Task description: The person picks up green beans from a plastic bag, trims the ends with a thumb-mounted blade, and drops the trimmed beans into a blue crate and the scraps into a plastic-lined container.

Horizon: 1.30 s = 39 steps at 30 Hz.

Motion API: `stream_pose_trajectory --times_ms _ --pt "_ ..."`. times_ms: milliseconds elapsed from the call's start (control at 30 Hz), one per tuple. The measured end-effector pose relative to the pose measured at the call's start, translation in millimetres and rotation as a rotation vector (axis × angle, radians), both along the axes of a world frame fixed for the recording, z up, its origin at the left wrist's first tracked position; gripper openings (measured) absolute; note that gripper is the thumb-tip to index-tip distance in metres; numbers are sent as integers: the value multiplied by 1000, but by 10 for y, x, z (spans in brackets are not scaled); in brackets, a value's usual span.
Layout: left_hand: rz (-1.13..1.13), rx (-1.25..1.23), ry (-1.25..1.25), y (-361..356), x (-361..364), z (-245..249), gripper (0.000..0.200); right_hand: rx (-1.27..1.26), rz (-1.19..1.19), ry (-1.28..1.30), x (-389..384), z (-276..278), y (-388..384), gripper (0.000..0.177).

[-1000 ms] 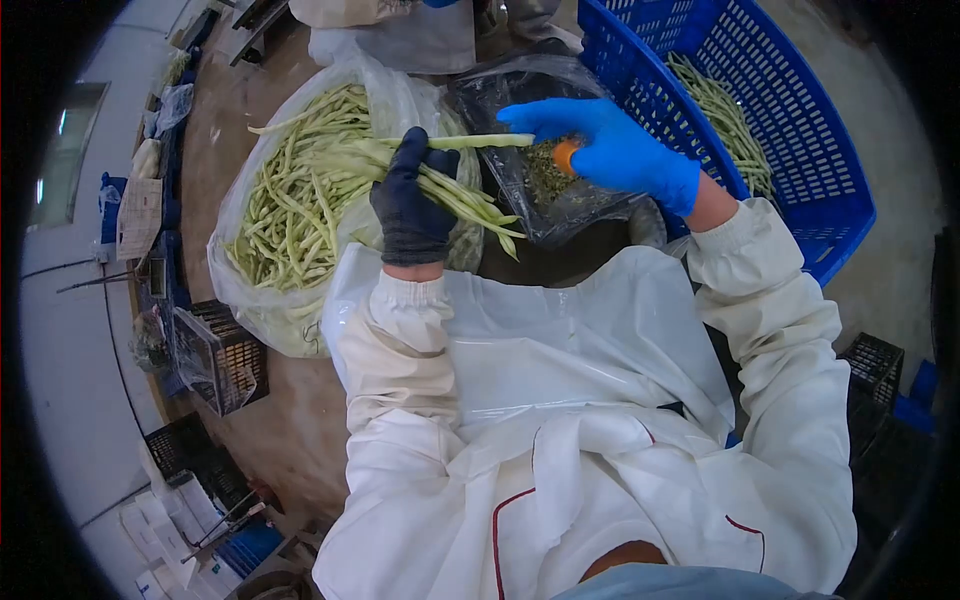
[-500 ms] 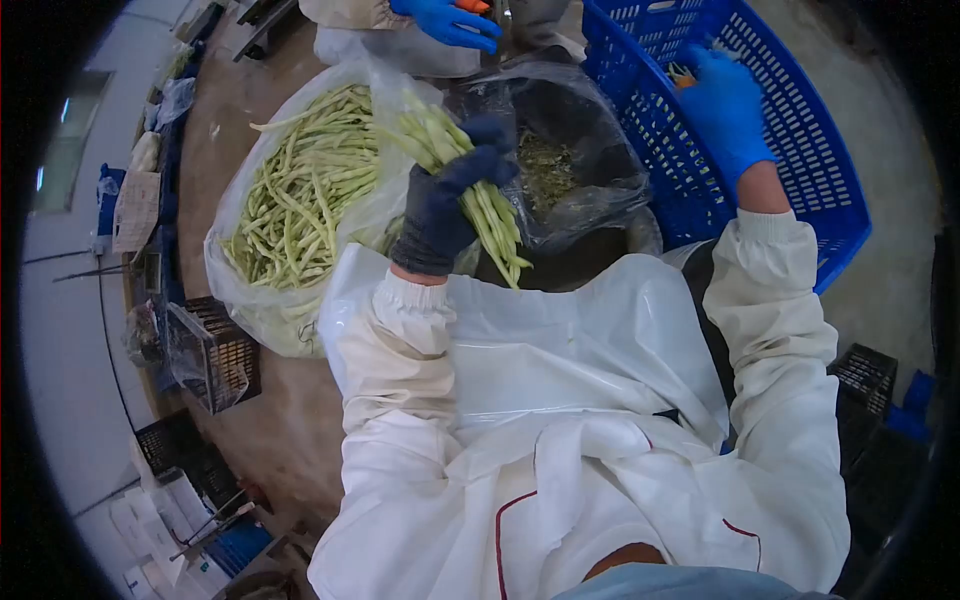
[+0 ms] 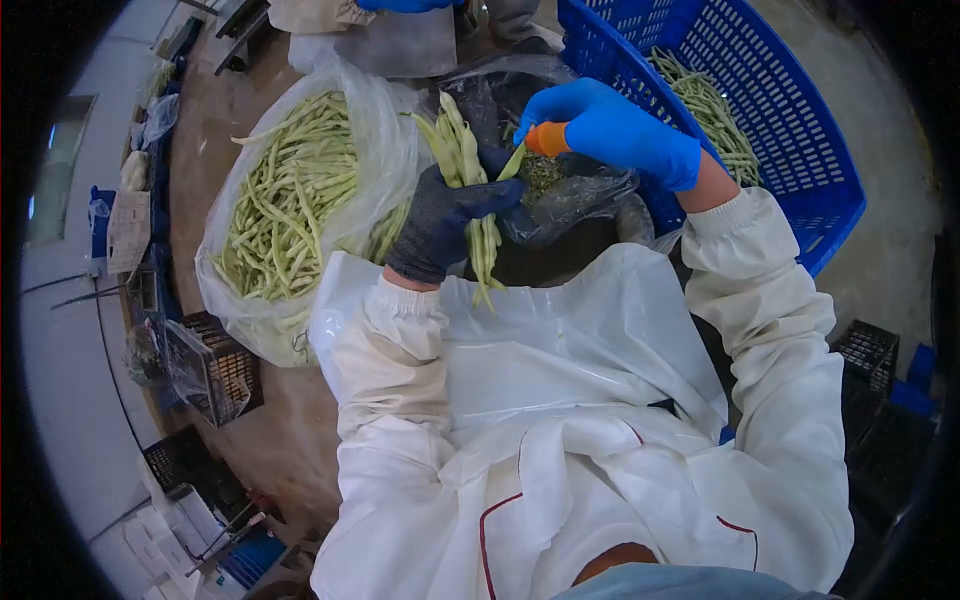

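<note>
My left hand [image 3: 440,222], in a dark glove, is closed around a bunch of pale green beans [image 3: 455,145], their ends sticking out above and below the fist. In a blue glove, my right hand [image 3: 620,135] has its thumb and fingers pinched beside the bunch. An orange cover or piece [image 3: 548,138] shows at those fingertips, right at the end of one green bean [image 3: 512,162] that slants out of the bunch. Below the hands, a white apron [image 3: 540,340] covers my lap.
A clear plastic bag [image 3: 385,125] full of green beans stands at left. Behind my hands lies a dark plastic bag [image 3: 595,205] with green trimmings. The blue crate [image 3: 790,110] at right holds more beans. Another person's blue-gloved hand [image 3: 410,4] shows at the top edge.
My right hand has moved left out of the blue crate to the bunch, uncovering beans in the crate. My left hand still holds its bunch, now more upright. The other person's hand has shifted upward.
</note>
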<state>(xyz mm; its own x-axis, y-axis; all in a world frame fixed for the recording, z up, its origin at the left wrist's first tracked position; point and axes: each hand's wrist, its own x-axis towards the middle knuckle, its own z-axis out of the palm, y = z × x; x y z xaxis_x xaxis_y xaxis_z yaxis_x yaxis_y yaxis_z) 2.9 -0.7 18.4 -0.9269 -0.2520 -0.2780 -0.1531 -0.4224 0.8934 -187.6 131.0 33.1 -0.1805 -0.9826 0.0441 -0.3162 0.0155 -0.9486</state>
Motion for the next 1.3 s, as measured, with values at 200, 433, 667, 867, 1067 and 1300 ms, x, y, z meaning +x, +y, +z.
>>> stream_pose_trajectory --times_ms 200,433,667,867,1067,1300 --pt "-19 81 48 -52 43 38 31 -153 49 425 68 177 75 18" --pt "112 -205 152 30 -17 -127 22 -338 -57 966 208 58 29 20" --pt "369 -149 315 -188 -4 -245 25 -55 -73 -250 167 -159 -40 26" --pt "703 197 556 -743 219 15 34 434 -230 701 61 -168 37 25" --pt "681 260 628 -672 189 56 36 139 -289 691 53 -442 -3 29" --pt "630 300 629 -593 111 -33 36 118 92 -258 373 -233 -140 33"
